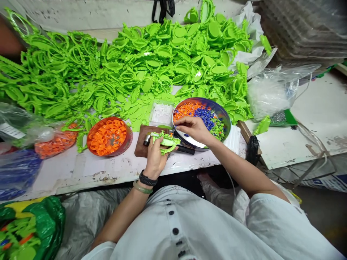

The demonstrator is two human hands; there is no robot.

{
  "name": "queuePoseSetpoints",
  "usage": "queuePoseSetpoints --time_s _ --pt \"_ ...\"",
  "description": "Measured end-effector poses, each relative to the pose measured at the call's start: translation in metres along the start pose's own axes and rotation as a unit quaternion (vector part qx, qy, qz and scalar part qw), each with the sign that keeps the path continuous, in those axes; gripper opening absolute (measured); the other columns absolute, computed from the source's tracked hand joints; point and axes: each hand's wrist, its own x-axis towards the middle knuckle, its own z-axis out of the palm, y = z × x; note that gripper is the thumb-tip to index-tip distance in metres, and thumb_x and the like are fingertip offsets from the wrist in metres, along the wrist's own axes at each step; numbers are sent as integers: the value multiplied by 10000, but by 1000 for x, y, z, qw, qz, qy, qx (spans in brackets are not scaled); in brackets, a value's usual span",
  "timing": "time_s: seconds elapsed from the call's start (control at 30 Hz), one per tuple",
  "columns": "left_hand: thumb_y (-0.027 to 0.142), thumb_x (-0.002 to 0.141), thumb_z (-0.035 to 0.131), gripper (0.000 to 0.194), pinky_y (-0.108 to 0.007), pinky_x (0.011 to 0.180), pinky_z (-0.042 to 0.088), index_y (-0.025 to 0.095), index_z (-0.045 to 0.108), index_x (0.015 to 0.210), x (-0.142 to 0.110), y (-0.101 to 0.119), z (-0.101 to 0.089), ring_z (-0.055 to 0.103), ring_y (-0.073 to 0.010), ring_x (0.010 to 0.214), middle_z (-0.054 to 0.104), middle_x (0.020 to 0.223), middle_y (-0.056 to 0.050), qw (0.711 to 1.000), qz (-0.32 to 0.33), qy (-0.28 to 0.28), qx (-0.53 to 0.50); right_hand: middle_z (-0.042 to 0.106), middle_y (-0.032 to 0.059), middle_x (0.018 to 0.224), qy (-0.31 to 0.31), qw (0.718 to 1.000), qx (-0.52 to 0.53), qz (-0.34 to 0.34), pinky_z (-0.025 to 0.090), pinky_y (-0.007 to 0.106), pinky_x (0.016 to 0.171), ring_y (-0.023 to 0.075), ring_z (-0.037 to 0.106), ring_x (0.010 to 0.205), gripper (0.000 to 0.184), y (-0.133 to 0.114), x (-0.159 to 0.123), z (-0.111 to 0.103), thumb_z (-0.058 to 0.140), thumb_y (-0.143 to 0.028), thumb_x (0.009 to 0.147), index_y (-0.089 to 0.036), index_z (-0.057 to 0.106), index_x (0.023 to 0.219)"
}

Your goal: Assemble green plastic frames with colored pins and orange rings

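Left hand (156, 156), grip closed on lime-green oval plastic frame (168, 140), near tabletop's (105, 169) front edge | Right hand (195, 129), grip pinched closed over round metal bowl (226, 117) of small orange, blue, green plastic pieces (205, 117); hold unclear | Step: apparently piece-picking; next move calls for fine alignment | Frame partly hidden by left hand

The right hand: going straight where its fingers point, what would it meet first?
Probably the clear rectangular plastic box of small white pieces, just past the round blue-walled bowl; height is unclear, so the right hand might pass above.
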Motion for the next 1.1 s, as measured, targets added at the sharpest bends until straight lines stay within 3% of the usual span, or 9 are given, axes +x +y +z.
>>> queuePoseSetpoints --time_s 0.1,0.27,0.47,0.6,0.83,1.0,1.1 --pt "260 739 637 242 -405 681 613 203 547 956 -1 0 2 675 -196 775 671 873 -19 1000 -15 -8 -13 744 26 846 -11 1000 1 -15 475 274 712 152 636 742 171 -17 -9 13 731 -315 797 -188 760 909" --pt "228 728 634 232 -411 731 611 213 525 932 -5 -1 4 657 -169 729 663 839 8 1000 10 -6 -6 733 14 823 -3 995 -97 -32 468 268 726 156 638 763 65 -29 -11 19 695 -250 821 -200 735 826" --pt "220 734 636 302 -382 739 607 223 530 1017 -7 -4 2 679 -181 788 673 870 12 999 38 -25 1 742 66 887 -39 970 -226 -80 455 322 833 204 649 865 135 -36 -13 23 624 -206 879 -181 752 913" --pt "207 727 631 310 -368 749 604 224 531 1019 -8 -3 2 688 -190 827 677 864 14 999 44 -19 -8 747 83 960 -59 960 -260 -84 449 340 869 220 645 920 200 -41 -13 27 569 -184 899 -185 756 968" --pt "249 735 700 349 -368 767 606 234 535 1042 -10 -6 3 699 -203 877 687 905 15 998 54 -13 -20 754 80 950 -55 960 -268 -54 443 362 889 241 648 942 184 -42 -9 31 577 -146 854 -170 752 905" --pt "332 659 843 496 -332 689 614 223 523 1022 -9 -8 -3 698 -172 790 692 957 7 996 84 -35 0 747 85 860 -57 964 -258 -20 460 332 796 230 661 852 129 -47 -11 40 615 -163 808 -163 743 820" --pt "315 601 875 545 -302 577 602 208 526 1005 -8 0 -8 679 -156 683 682 899 14 997 77 -16 4 749 67 882 -113 974 -193 -40 473 315 771 208 666 834 143 -42 5 33 616 -210 827 -172 747 868"
